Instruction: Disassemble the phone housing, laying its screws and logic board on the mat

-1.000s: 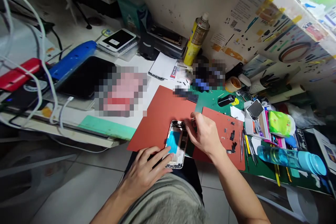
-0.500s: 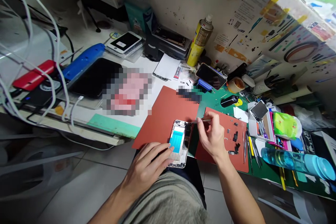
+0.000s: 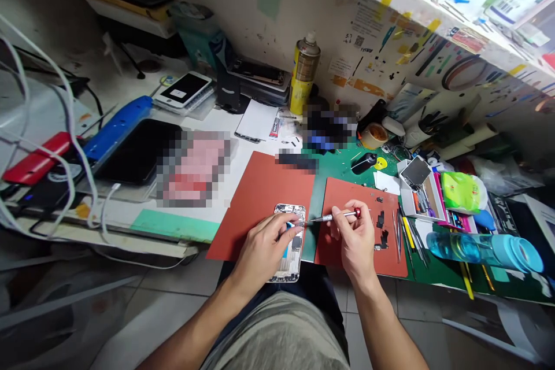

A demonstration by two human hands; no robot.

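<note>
An opened phone housing (image 3: pixel 296 254) with a blue patch inside lies over the front edge of the left red-brown mat (image 3: pixel 255 191). My left hand (image 3: pixel 265 245) rests over the housing, fingers bent, thumb and forefinger close together near its upper right part. Whatever may be between those fingertips is too small to make out. My right hand (image 3: pixel 353 237) grips a slim screwdriver (image 3: pixel 332 217) with a red end, its tip pointing left at the housing's right edge by my left fingertips. Small dark parts (image 3: pixel 381 219) lie on the right red-brown mat (image 3: pixel 347 193).
At the right are a blue water bottle (image 3: pixel 481 248), a row of tools (image 3: pixel 410 231) and a white box (image 3: pixel 425 191). A spray can (image 3: pixel 304 72) stands at the back. A black tablet (image 3: pixel 141 150) and cables lie left.
The tool in my right hand is now a red-ended screwdriver instead of a thin grey one. My left hand has moved up the housing, its fingers drawn together. The view has shifted.
</note>
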